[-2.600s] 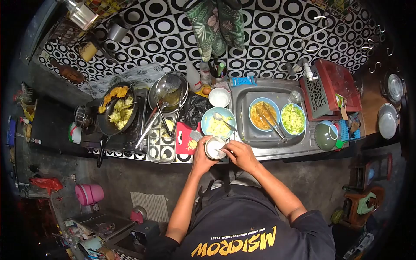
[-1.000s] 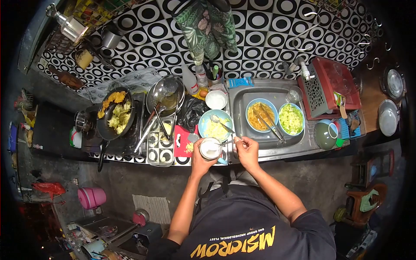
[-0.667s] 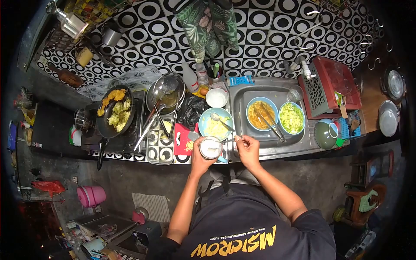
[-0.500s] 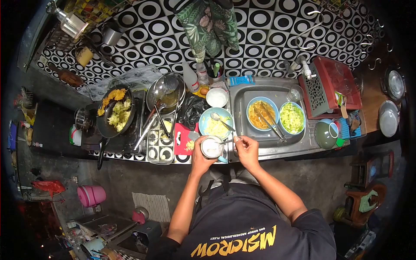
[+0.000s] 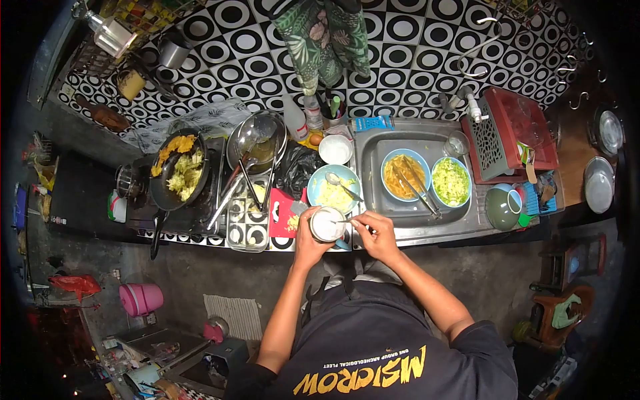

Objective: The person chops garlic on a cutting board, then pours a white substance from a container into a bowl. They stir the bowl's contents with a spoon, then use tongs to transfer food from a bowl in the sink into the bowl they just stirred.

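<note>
My left hand (image 5: 309, 241) is wrapped round a glass jar (image 5: 327, 225) of white powder, its mouth tipped up toward me at the counter edge. In my right hand (image 5: 377, 238), the fingers pinch the handle of a small spoon (image 5: 348, 221), whose tip reaches into the jar. Just beyond the jar stands a light blue bowl (image 5: 312, 191) with pale shredded food and a metal spoon (image 5: 333, 179) in it. Left of that lies a red cutting board (image 5: 279, 212) with chopped bits on it.
Two bowls sit in the sink (image 5: 373, 160): one with orange strips and tongs (image 5: 419, 193), one with chopped greens (image 5: 451, 181). To the left, a frying pan (image 5: 160, 193) of food rests on the stove. A red dish rack (image 5: 543, 157) stands at the right.
My right hand has moved slightly left, and the spoon has gone further into the jar's mouth. The left hand still holds the jar in nearly the same place.
</note>
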Motion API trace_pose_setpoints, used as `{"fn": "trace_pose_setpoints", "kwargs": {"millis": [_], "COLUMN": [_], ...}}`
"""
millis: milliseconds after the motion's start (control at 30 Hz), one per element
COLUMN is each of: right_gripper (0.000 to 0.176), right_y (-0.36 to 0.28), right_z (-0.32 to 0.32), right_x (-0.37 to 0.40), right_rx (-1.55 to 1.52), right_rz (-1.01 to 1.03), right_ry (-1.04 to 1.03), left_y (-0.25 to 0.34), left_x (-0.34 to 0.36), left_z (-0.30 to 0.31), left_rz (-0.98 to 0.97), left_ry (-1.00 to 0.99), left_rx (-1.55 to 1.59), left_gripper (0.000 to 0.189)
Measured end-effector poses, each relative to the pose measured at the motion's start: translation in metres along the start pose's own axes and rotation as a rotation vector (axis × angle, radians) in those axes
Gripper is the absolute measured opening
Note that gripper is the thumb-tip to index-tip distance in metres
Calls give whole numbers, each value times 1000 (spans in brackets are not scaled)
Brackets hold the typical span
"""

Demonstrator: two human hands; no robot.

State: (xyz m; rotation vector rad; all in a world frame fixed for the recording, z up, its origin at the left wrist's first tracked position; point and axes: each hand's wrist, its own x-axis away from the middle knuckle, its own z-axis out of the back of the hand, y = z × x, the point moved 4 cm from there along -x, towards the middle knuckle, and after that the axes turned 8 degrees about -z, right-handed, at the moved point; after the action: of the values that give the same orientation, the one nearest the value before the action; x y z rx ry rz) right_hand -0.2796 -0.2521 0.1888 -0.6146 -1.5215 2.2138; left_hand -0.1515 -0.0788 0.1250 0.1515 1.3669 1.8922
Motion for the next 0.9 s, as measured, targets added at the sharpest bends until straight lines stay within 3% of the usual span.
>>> {"fn": "trace_pose_setpoints", "kwargs": {"millis": [133,433,733,900], "right_gripper": [14,16,23,15], "right_y": [-4,-12,-2,4], "right_z": [-2,-1,-12,-17], "right_x": [0,-4,-2,-3], "right_rx": [52,168,149,97], "right_rz": [226,322,246,183], "right_ry": [-39,-28,-34,-10], "left_y": [0,1,2,-2], "left_x": [-1,-5,-9,-10], "left_z": [0,0,0,0], "left_rz": [1,-58,-88,-81], "left_ry": [-4,-17,-16,-20], "left_rx": [5,-62,-67,-56], "left_gripper": [95,96,96,95]}}
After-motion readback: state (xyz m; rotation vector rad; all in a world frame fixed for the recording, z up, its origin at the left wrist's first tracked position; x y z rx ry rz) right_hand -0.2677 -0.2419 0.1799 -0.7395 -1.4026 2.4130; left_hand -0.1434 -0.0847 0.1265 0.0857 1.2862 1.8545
